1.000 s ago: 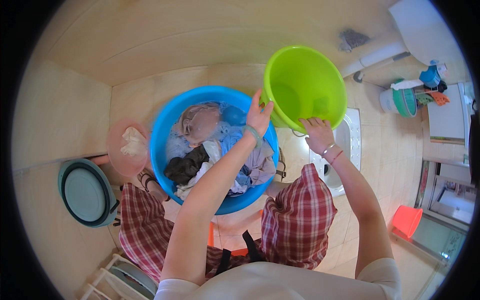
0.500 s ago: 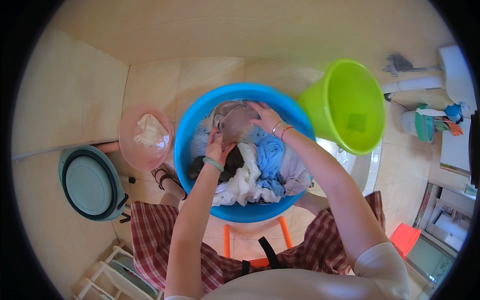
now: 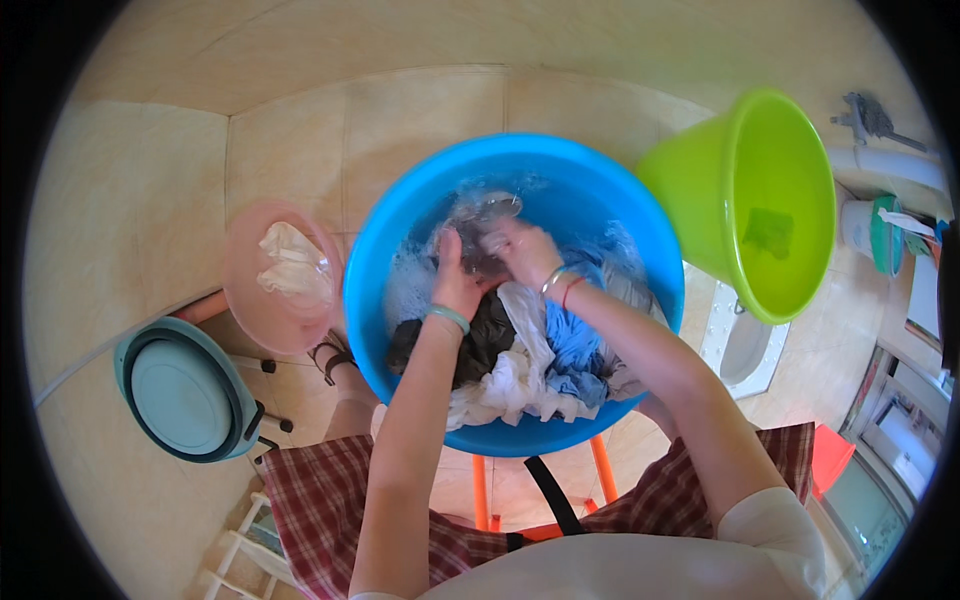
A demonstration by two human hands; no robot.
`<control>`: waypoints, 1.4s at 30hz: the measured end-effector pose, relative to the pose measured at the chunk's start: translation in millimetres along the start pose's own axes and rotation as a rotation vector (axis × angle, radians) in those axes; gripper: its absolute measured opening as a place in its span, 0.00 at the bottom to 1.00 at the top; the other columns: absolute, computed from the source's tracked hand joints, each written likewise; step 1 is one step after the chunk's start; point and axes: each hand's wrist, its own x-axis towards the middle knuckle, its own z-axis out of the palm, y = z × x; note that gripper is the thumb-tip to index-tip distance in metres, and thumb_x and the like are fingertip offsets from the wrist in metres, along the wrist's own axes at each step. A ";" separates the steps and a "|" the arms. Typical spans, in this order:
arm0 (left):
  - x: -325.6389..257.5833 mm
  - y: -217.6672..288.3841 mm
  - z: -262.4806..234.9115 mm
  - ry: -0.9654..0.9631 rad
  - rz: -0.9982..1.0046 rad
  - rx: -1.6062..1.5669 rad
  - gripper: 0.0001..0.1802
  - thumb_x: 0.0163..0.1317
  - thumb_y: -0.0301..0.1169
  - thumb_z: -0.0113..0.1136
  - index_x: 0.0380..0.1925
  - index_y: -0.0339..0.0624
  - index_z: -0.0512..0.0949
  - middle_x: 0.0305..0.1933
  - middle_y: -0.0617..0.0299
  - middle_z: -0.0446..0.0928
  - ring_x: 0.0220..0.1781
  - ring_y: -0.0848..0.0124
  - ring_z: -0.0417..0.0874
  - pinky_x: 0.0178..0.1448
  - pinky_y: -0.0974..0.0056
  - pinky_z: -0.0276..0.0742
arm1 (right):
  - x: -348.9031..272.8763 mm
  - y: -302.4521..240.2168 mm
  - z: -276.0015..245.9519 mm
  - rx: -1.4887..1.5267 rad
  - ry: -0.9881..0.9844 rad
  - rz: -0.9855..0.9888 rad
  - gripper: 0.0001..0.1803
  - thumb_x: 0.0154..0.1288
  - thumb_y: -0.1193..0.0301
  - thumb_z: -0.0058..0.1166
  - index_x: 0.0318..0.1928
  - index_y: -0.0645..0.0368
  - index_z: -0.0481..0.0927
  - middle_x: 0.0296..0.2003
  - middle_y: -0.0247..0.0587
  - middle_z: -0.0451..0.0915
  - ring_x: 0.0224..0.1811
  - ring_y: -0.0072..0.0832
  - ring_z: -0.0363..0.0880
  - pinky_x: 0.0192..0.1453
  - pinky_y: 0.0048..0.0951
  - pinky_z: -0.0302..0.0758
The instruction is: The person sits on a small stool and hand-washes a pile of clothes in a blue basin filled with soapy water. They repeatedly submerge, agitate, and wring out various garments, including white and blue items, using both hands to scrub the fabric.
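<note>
Both inside the round blue plastic tub: left hand close beside right hand, apparently rubbing soaked grey-brown cloth; grips unclear, next move likely wants firm hold.

Left hand and right hand are inside the washtub — laundry lies behind them, bodyward. Left of the left hand: a basin holding cloth, then a collapsible basin. Right of the right hand — a bucket, a squat toilet.
</note>
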 end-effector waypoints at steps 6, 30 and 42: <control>-18.2 8.8 53.3 -0.271 -0.146 0.014 0.30 0.63 0.58 0.51 0.53 0.45 0.72 0.44 0.60 0.79 0.40 0.68 0.78 0.42 0.62 0.75 | -80.7 -106.8 -41.4 -0.019 -0.068 -0.482 0.13 0.52 0.69 0.57 0.38 0.55 0.71 0.36 0.39 0.71 0.37 0.38 0.77 0.37 0.36 0.77; -26.3 0.4 8.9 0.202 0.136 0.121 0.34 0.67 0.54 0.45 0.67 0.52 0.55 0.70 0.57 0.55 0.71 0.55 0.57 0.69 0.42 0.57 | 0.7 24.0 -20.1 -0.438 -0.201 0.033 0.14 0.64 0.62 0.49 0.46 0.54 0.71 0.44 0.55 0.79 0.44 0.49 0.79 0.46 0.48 0.76; -46.3 12.9 61.0 0.054 -0.077 -0.047 0.25 0.68 0.52 0.45 0.55 0.47 0.69 0.45 0.60 0.77 0.41 0.65 0.78 0.45 0.61 0.76 | -75.8 -120.8 -51.7 0.237 -0.076 -0.409 0.16 0.48 0.70 0.56 0.39 0.57 0.71 0.33 0.48 0.75 0.34 0.46 0.77 0.37 0.43 0.73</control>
